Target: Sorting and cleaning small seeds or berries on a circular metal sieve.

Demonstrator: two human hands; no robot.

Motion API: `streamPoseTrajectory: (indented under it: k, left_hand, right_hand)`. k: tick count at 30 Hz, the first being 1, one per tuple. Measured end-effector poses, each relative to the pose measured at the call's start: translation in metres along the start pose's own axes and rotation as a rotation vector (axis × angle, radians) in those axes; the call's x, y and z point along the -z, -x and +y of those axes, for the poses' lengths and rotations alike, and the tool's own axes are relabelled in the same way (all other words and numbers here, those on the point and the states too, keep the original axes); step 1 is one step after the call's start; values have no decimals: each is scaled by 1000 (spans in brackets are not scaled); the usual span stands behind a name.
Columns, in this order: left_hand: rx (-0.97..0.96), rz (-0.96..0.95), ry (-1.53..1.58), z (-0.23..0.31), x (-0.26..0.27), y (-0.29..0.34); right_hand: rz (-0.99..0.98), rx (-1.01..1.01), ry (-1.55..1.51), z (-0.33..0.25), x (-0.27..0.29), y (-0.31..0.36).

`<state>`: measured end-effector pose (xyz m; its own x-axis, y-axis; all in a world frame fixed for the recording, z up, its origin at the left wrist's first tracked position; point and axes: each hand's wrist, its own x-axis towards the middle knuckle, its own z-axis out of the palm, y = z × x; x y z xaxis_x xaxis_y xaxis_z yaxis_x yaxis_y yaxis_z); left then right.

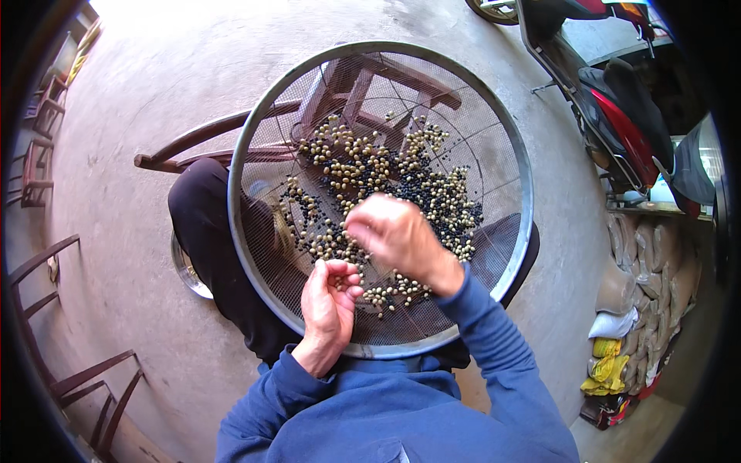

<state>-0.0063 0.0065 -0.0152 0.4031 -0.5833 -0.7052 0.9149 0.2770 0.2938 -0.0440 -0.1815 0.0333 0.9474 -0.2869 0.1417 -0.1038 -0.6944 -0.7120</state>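
A large round sieve (pixel 370 48) with a grey rim and wire mesh rests across my lap. Pale beige beans (pixel 360 158) and small black beans (pixel 423 193) lie mixed over its middle and right side. Near the sieve's front rim, my left hand (pixel 328 305) is cupped palm up, its fingers curled round a few pale beans. My right hand (pixel 405 239) hovers just above the beans, right of and beyond the left one. It is slightly blurred, with fingers bent down and drawn together; whatever they pinch is hidden.
Under the sieve's far side stands a brown wooden chair (pixel 193 139), seen through the mesh. A metal basin (pixel 189 270) sits beside my left knee. More wooden chairs (pixel 100 386) line the left. At right are a red and black motorbike (pixel 617 116) and stacked sacks (pixel 652 262).
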Motion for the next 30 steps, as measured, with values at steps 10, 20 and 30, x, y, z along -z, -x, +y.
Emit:
streamPoseTrajectory:
  k: [10, 20, 30]
  left_hand:
    - [26, -21, 2, 3, -5, 4]
    - [38, 1, -27, 5, -9, 6]
    - [-16, 79, 50, 6, -19, 4]
  right_hand:
    - [74, -87, 310, 76, -1, -78]
    - [-92, -228, 416, 78, -13, -85]
    - [-4, -46, -8, -3, 4, -18]
